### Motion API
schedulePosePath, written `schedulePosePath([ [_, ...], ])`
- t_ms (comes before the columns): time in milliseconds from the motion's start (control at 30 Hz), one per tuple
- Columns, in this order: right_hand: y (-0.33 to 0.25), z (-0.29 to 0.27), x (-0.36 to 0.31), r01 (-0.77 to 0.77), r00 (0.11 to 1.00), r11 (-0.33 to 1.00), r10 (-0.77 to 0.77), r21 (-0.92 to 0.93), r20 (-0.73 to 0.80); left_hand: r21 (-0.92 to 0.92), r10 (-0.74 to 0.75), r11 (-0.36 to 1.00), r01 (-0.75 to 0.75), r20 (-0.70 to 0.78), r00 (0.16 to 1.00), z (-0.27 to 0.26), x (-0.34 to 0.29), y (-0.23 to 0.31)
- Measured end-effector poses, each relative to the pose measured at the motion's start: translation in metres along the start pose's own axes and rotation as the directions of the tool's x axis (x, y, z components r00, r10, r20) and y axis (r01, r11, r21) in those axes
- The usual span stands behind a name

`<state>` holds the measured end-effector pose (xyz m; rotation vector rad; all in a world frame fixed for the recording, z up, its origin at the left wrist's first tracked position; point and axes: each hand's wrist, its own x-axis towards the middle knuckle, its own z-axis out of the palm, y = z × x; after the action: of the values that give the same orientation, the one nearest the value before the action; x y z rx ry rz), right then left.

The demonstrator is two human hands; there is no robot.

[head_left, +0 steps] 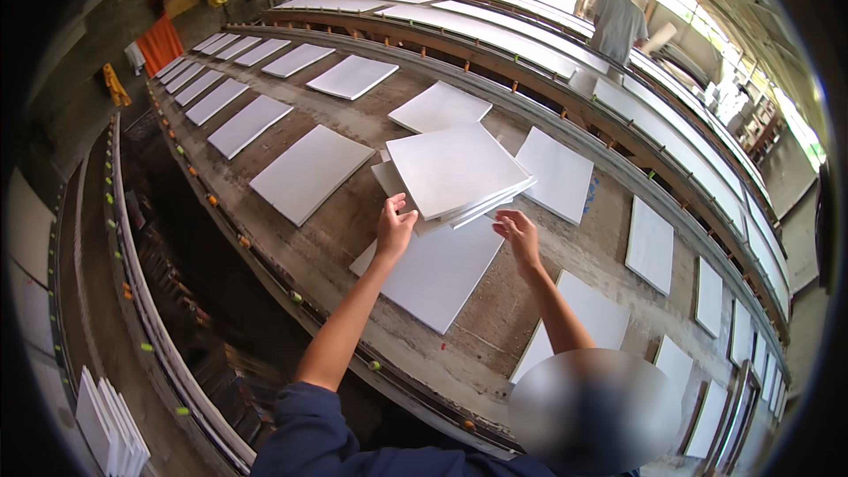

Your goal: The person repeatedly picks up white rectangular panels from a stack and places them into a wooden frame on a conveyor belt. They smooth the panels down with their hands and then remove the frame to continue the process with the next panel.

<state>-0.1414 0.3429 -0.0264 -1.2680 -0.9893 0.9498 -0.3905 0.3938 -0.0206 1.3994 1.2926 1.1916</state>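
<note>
Both grips are loosely spread, left hand (397, 228) and right hand (518, 237) flanking the uneven stack (461, 168), between the long edges of the worktop (484, 329); gentle, even side pressure should square it best.

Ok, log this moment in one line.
left hand: beside white sheet stack; right hand: beside same stack; contact: unclear; stack edges: uneven; worktable: more white sheets

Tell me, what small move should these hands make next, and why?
Probably, the left hand and right hand should press inward to straighten the stack: its sheets lie skewed, edges jutting out, and the hands flank its near side.
</note>
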Motion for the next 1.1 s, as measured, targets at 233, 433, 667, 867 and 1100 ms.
schedulePosePath([
  [233,-0.001,0.088,0.005,-0.26,0.962,0.917,0.274,0.304,-0.002,0.201,0.066,0.978,-0.053,-0.054,0.996,0.023,0.044,-0.018],
  [433,-0.01,0.105,0.016,-0.253,0.901,0.812,0.396,0.526,-0.177,-0.319,-0.129,0.926,0.201,0.232,0.964,0.02,0.023,0.024],
  [667,-0.102,0.04,-0.062,-0.223,0.934,0.893,0.311,0.39,-0.178,-0.503,-0.132,0.795,0.34,0.403,0.906,0.02,-0.031,0.07],
  [867,-0.15,-0.079,-0.195,-0.114,0.964,0.96,0.169,0.256,-0.207,-0.581,0.063,0.737,0.345,0.567,0.821,0.06,-0.069,0.116],
  [1100,-0.189,-0.187,-0.391,-0.082,0.824,0.982,0.164,0.173,-0.542,-0.301,0.242,0.92,0.25,0.94,0.241,0.185,-0.194,0.154],
])
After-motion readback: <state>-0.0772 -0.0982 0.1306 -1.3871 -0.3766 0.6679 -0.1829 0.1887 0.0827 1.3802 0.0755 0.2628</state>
